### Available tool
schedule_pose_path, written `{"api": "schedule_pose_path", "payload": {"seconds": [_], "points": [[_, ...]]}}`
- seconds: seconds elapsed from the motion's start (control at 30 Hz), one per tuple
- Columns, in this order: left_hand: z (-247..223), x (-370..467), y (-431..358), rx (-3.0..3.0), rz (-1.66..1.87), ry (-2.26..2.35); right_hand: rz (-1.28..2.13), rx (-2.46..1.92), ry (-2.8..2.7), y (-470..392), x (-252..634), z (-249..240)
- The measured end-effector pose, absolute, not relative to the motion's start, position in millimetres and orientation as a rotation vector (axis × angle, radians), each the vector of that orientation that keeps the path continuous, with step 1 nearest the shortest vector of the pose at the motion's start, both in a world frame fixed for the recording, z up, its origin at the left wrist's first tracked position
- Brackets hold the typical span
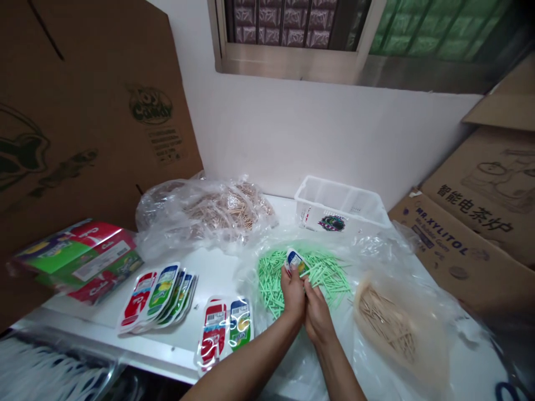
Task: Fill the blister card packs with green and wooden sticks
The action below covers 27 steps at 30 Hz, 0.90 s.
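Note:
My left hand [293,289] is closed round a small blue, white and green package [296,260] above a pile of green sticks [271,278] on clear plastic. Close against it on the right, my right hand [318,312] has its fingers curled by the package's lower edge; what they grip is hidden. A pair of red and blue-green packs [214,334] lies left of my forearms. Farther left, several similar packs [140,301] overlap in a row. To the right, a bag [430,345] holds thin brown sticks [387,323].
Behind the green sticks stands a white plastic basket [346,200]. A clear bag of brown sticks [238,209] lies at the back left. Wrapped boxes [100,262] rest near a tall carton [96,111]. More cartons [460,239] stand on the right.

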<state>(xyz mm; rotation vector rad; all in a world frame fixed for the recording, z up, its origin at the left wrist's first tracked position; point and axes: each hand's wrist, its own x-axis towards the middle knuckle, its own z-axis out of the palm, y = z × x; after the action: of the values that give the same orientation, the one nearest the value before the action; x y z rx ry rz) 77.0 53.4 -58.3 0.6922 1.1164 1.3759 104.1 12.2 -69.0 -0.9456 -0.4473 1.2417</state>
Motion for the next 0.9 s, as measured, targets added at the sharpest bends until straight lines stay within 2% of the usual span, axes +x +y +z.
{"api": "schedule_pose_path", "payload": {"seconds": [0.07, 0.2, 0.3, 0.47, 0.63, 0.8, 0.9], "points": [[-57, 72, 56, 0.754, 1.377, 1.138, 1.134, -1.135, -0.683, 8, 111, -72], [-48, 60, 70, 0.944, 1.423, 1.125, 0.695, -1.685, -1.367, 0, 145, -72], [-41, 57, 79, 1.059, 1.464, 1.145, 0.524, -1.808, -1.533, -4, 161, -60], [-45, 70, 71, 1.163, 1.426, 1.095, 0.081, -1.963, -2.165, 0, 152, -32], [-45, 64, 71, 1.171, 1.416, 1.085, 0.189, -2.049, -2.136, 4, 164, -35], [-42, 44, 84, 1.190, 1.386, 1.086, 0.644, -1.809, -1.790, 2, 184, -46], [-43, 42, 86, 1.198, 1.354, 1.107, 0.722, -1.772, -1.789, -1, 182, -37]]}}
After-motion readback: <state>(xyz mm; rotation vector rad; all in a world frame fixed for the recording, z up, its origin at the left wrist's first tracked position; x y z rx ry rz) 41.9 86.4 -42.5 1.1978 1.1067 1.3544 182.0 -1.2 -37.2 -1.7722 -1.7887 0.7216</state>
